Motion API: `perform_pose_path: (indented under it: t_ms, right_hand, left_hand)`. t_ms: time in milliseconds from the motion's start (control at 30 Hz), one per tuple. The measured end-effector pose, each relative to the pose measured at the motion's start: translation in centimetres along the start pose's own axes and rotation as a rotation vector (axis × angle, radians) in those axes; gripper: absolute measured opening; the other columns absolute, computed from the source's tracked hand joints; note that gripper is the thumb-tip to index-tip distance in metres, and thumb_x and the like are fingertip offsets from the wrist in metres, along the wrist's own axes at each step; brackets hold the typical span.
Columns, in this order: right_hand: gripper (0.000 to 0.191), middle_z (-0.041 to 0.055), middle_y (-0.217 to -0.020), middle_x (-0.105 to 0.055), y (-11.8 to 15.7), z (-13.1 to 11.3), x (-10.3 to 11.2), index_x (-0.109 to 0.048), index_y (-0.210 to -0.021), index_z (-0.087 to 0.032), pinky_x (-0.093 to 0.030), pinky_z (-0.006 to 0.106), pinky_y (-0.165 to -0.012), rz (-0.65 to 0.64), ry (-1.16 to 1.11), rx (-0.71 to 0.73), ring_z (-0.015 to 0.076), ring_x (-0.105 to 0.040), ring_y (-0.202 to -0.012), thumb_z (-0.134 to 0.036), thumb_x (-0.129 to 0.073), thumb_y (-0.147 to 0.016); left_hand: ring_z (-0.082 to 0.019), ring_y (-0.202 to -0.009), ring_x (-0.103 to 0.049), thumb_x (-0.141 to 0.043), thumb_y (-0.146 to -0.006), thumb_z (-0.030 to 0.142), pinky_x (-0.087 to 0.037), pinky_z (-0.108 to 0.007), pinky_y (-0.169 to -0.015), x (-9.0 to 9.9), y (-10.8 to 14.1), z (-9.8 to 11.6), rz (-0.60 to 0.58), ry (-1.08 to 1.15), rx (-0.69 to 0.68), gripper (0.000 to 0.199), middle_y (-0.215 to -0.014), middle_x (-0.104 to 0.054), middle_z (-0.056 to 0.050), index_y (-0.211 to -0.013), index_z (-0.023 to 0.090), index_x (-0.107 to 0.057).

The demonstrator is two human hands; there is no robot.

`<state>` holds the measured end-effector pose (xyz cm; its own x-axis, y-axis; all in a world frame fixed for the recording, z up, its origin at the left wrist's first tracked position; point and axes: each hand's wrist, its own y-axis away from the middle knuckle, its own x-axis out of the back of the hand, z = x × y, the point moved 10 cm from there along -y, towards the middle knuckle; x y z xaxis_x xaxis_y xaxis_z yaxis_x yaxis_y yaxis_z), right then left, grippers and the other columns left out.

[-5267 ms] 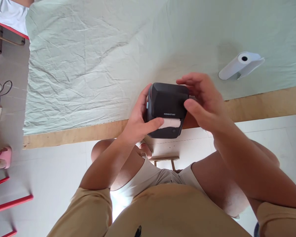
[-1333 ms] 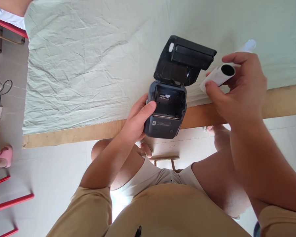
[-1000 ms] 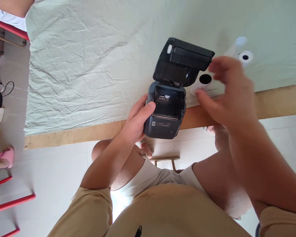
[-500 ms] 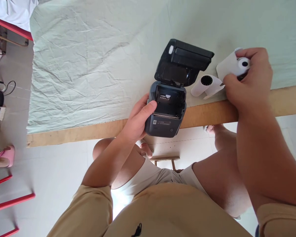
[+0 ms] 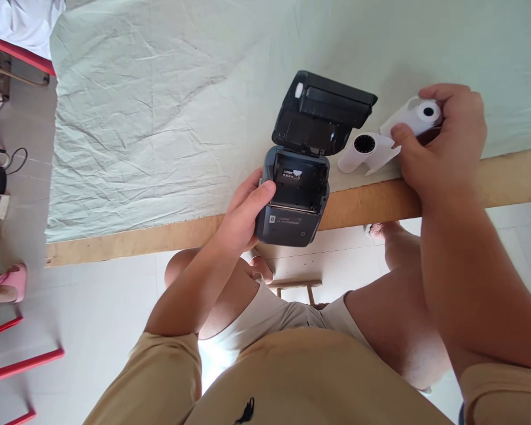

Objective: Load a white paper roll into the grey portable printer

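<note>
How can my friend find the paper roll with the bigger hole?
On the pale green cloth, look between the open black printer and the right hand. The white roll there, near the wooden edge, has a loose flap. Its dark hole is wider than the one in the held roll.

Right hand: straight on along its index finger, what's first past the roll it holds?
Probably the printer's open lid, at its nearest corner. Depth is unclear, so the right hand might pass over it.

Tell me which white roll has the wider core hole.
The roll nearer the open printer; the other roll, in the right hand, has a smaller hole.
</note>
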<state>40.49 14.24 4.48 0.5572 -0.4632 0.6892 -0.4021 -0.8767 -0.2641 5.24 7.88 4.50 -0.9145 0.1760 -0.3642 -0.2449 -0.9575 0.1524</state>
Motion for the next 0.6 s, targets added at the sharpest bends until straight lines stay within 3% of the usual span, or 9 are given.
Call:
perform_pose_path:
  t_ms: [133, 267, 367, 500, 600]
  right_hand:
    - [0.091, 0.0125, -0.145, -0.077, 0.1, -0.5, -0.6, -0.060, -0.163, -0.032, -0.064, 0.049, -0.095, -0.046, -0.057, 0.064, 0.0253, -0.075, -0.099, 0.001, -0.072, -0.079]
    - [0.093, 0.0182, -0.149, -0.068, -0.2, -0.2, -0.6, -0.069, -0.152, -0.025, -0.063, 0.053, -0.115, -0.013, -0.014, 0.031, 0.0338, -0.076, -0.129, 0.006, -0.082, -0.065]
    - [0.095, 0.0144, -0.140, -0.070, -0.3, -0.1, -0.4, -0.070, -0.150, -0.028, -0.062, 0.054, -0.115, 0.044, 0.000, 0.030, 0.0339, -0.074, -0.127, 0.007, -0.080, -0.063]
    - [0.087, 0.0120, -0.135, -0.071, -0.6, 0.6, -0.2, -0.069, -0.143, -0.029, -0.060, 0.049, -0.097, 0.116, -0.058, 0.045, 0.0295, -0.070, -0.114, 0.005, -0.072, -0.063]
    - [0.074, 0.0110, -0.138, -0.064, -1.1, 0.8, 1.1, -0.060, -0.144, -0.030, -0.059, 0.053, -0.100, 0.194, -0.174, 0.082, 0.0298, -0.069, -0.116, -0.009, -0.079, -0.076]
  left_hand:
    - [-0.029, -0.092, -0.092, -0.092, -0.097, 0.078, -0.062, -0.032, -0.058, 0.1, -0.1, -0.2, 0.010, -0.022, 0.024, 0.056, -0.096, -0.091, -0.005, -0.111, 0.025, -0.084]
    - [-0.036, -0.113, -0.094, -0.092, -0.095, 0.080, -0.066, -0.035, -0.064, 0.1, -0.2, -0.5, 0.005, -0.035, 0.048, 0.059, -0.111, -0.095, -0.008, -0.114, 0.025, -0.084]
    - [-0.036, -0.113, -0.095, -0.091, -0.096, 0.081, -0.068, -0.035, -0.066, 0.3, -0.1, -0.5, 0.014, -0.030, 0.039, 0.059, -0.107, -0.095, -0.007, -0.115, 0.025, -0.083]
    - [-0.034, -0.109, -0.095, -0.091, -0.099, 0.078, -0.067, -0.034, -0.065, 0.2, -0.1, -0.5, 0.000, -0.024, 0.033, 0.056, -0.102, -0.093, -0.007, -0.114, 0.025, -0.083]
    - [-0.035, -0.112, -0.094, -0.089, -0.100, 0.078, -0.068, -0.036, -0.066, 0.2, 0.0, -0.6, -0.004, -0.025, 0.043, 0.055, -0.106, -0.094, -0.007, -0.116, 0.026, -0.084]
